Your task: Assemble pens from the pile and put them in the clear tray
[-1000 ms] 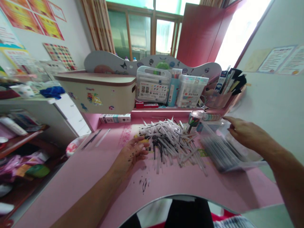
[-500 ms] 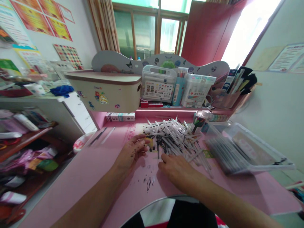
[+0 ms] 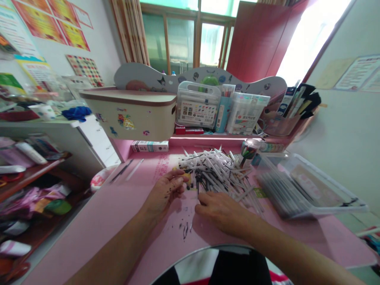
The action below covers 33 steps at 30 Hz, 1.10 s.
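A heap of thin white and black sticks that look like pens or pen refills [image 3: 218, 168] lies across the back middle of the pink desk. At its left front edge is my left hand [image 3: 166, 192], stained with dark spots, its thumb and fingers drawn together; whatever they hold is not visible. My right hand [image 3: 219, 209] is closed low over the desk, in front of the heap, with its curled fingertips hidden. A thin black stick [image 3: 198, 187] points from the heap towards those fingers. Dark ink marks [image 3: 185, 229] stain the desk between my forearms.
To the right stands a clear plastic box [image 3: 335, 190] with many thin sticks in it. A lidded jar [image 3: 249, 150] is behind the heap. Two loose sticks [image 3: 135, 169] lie at left. A cream bin [image 3: 133, 116] and marker cases [image 3: 198, 105] line the shelf.
My right hand has shifted slightly left, closer to the thin black stick. My left fingers have moved a little right, towards the heap.
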Available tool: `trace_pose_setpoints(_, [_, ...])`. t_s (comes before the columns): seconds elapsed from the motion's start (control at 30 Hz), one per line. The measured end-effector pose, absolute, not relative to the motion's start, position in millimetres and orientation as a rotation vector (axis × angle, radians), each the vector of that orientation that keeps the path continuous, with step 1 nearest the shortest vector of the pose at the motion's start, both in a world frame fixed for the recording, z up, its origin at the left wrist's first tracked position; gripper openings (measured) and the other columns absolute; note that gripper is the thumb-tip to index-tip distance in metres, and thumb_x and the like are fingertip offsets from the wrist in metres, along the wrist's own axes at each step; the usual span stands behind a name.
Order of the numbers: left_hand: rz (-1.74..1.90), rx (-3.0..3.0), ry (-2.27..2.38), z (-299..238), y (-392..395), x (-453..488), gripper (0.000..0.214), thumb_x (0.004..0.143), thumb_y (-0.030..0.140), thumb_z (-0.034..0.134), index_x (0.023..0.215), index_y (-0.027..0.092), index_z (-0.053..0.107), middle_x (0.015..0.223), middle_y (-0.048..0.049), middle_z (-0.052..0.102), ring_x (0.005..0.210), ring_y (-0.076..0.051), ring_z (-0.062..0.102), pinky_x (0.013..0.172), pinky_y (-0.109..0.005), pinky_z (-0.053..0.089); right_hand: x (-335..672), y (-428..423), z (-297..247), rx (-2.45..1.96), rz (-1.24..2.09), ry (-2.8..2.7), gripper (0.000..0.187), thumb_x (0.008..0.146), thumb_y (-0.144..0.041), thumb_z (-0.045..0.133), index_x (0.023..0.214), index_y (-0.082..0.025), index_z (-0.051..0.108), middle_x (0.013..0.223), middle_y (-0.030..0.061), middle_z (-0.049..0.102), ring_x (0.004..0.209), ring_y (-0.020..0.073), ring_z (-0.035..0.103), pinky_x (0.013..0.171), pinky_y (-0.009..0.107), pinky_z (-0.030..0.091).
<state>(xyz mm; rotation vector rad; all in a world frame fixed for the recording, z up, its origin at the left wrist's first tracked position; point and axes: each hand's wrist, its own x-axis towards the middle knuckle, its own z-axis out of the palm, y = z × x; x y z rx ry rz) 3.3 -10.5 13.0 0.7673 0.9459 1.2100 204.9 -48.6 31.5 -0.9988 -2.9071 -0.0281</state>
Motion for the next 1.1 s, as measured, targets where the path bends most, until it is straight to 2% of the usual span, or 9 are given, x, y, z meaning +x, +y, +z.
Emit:
trace_pose_setpoints(0.13, [1.103, 0.954, 1.014, 6, -10, 2, 0.023, 0.071, 0.029, 0.08, 0.079, 0.013, 0.066, 0.072, -0.0033, 0.069, 0.041, -0.001, 0.035, 0.04, -0.016, 0.022, 218, -41, 50, -0.968, 0.196, -2.487, 0.016, 0.087, -0.006, 0.055, 0.092, -0.019, 0.062, 0.089, 0.0019, 0.063, 0.072, 0.0124, 0.056, 0.062, 0.025, 0.04])
trace_pose_setpoints(0.23, [0.928, 1.049, 0.966, 6, -14, 2, 0.032, 0.076, 0.04, 0.077, 0.07, 0.011, 0.065, 0.064, -0.0032, 0.064, 0.041, -0.002, 0.031, 0.04, -0.019, 0.016, 219, -35, 63, -0.888, 0.223, -2.168, 0.017, 0.083, -0.005, 0.055, 0.09, -0.019, 0.059, 0.079, -0.0009, 0.058, 0.068, 0.0111, 0.053, 0.062, 0.024, 0.041])
trace_pose_setpoints(0.33, [0.847, 0.955, 0.79, 9, -19, 3, 0.037, 0.076, 0.047, 0.078, 0.083, 0.011, 0.071, 0.074, -0.0058, 0.067, 0.046, -0.004, 0.038, 0.042, -0.018, 0.023, 209, -33, 62, -0.818, 0.162, -2.086, 0.014, 0.085, -0.006, 0.054, 0.09, -0.019, 0.058, 0.079, -0.0001, 0.057, 0.069, 0.012, 0.054, 0.064, 0.025, 0.044])
trace_pose_setpoints(0.43, [0.931, 0.725, 0.674, 11, -20, 4, 0.038, 0.075, 0.042, 0.082, 0.099, 0.015, 0.071, 0.078, -0.0014, 0.065, 0.052, -0.004, 0.045, 0.047, -0.016, 0.036, 195, -32, 48, -0.695, 0.135, -2.212, 0.014, 0.09, -0.008, 0.051, 0.092, -0.02, 0.059, 0.088, 0.0039, 0.063, 0.083, 0.0152, 0.06, 0.072, 0.026, 0.048])
trace_pose_setpoints(0.6, [1.107, 0.487, 0.744, 10, -12, 3, 0.017, 0.078, 0.02, 0.079, 0.088, 0.012, 0.068, 0.07, -0.0002, 0.062, 0.052, -0.007, 0.053, 0.046, -0.016, 0.045, 193, -21, 26, -0.957, 0.13, -2.297, 0.029, 0.091, -0.007, 0.047, 0.114, -0.02, 0.061, 0.107, 0.0087, 0.066, 0.099, 0.0193, 0.062, 0.086, 0.032, 0.051])
trace_pose_setpoints(0.67, [1.171, 0.441, 0.822, 12, -10, 4, 0.007, 0.085, 0.017, 0.07, 0.084, 0.011, 0.066, 0.069, -0.0025, 0.065, 0.052, -0.009, 0.057, 0.045, -0.018, 0.048, 198, -15, 23, -1.261, 0.094, -2.289, 0.025, 0.092, -0.01, 0.048, 0.108, -0.018, 0.065, 0.106, 0.0103, 0.065, 0.096, 0.0211, 0.062, 0.085, 0.033, 0.051])
trace_pose_setpoints(0.77, [1.208, 0.404, 0.879, 14, -9, 5, 0.011, 0.092, 0.015, 0.059, 0.083, 0.011, 0.065, 0.067, -0.0038, 0.066, 0.051, -0.01, 0.059, 0.045, -0.02, 0.051, 202, -11, 21, -1.611, 0.037, -2.374, 0.017, 0.094, -0.019, 0.052, 0.093, -0.016, 0.069, 0.102, 0.0121, 0.066, 0.095, 0.0251, 0.063, 0.081, 0.036, 0.051])
trace_pose_setpoints(0.9, [1.194, 0.416, 0.894, 16, -9, 5, 0.014, 0.095, 0.014, 0.054, 0.085, 0.011, 0.064, 0.067, -0.0047, 0.067, 0.05, -0.011, 0.061, 0.044, -0.02, 0.051, 196, -15, 14, -1.818, 0.01, -2.453, 0.022, 0.095, -0.027, 0.053, 0.096, -0.016, 0.072, 0.102, 0.014, 0.068, 0.096, 0.0287, 0.064, 0.077, 0.037, 0.049])
trace_pose_setpoints(1.1, [1.214, 0.42, 0.907, 19, -11, 4, 0.012, 0.093, 0.012, 0.055, 0.085, 0.011, 0.063, 0.065, -0.0028, 0.066, 0.049, -0.01, 0.061, 0.043, -0.019, 0.051, 185, -15, 5, -1.968, 0.013, -2.405, 0.024, 0.093, -0.018, 0.049, 0.099, -0.014, 0.072, 0.103, 0.0164, 0.069, 0.093, 0.0291, 0.065, 0.072, 0.036, 0.046])
